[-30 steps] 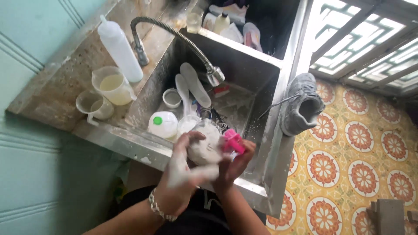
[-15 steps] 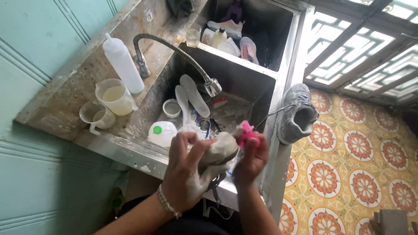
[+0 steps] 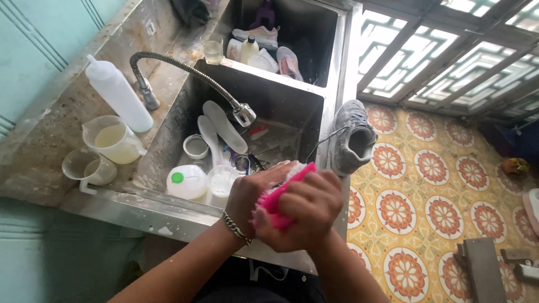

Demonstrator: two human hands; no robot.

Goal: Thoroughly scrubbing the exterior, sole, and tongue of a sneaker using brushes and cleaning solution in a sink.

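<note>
The steel sink (image 3: pixel 331 84) fills the upper centre of the frame, with two basins and a worn, stained counter at the left. A patterned tile floor (image 3: pixel 449 196) occupies the right half. A grey sneaker (image 3: pixel 351 134) sits on the sink's right rim, right of centre, opening upward, laces hanging into the basin.

A flexible spring faucet (image 3: pixel 191 73) arcs from the upper left into the near basin. A white squeeze bottle (image 3: pixel 118 92) stands on the counter at upper left. Below it are a measuring jug (image 3: pixel 112 140) holding yellowish liquid and a clear empty cup (image 3: pixel 84 167). Two white insoles (image 3: pixel 224 126) lean inside the near basin, above a white jug with a green cap (image 3: pixel 187 180).

The left hand (image 3: pixel 252 196), lower centre, is cupped around a pale object that is almost wholly hidden; only a light edge shows at the top. A metal bracelet (image 3: pixel 236 227) circles this wrist. The right hand (image 3: pixel 306 210) is closed tightly on a pink scrub brush (image 3: pixel 281 199), fingers wrapped over its back. The brush is bright pink plastic, elongated, angled from lower left to upper right, with short pink bristles visible along its left edge. It lies between the two hands, pressed against the left hand's load, over the front rim of the sink.
</note>
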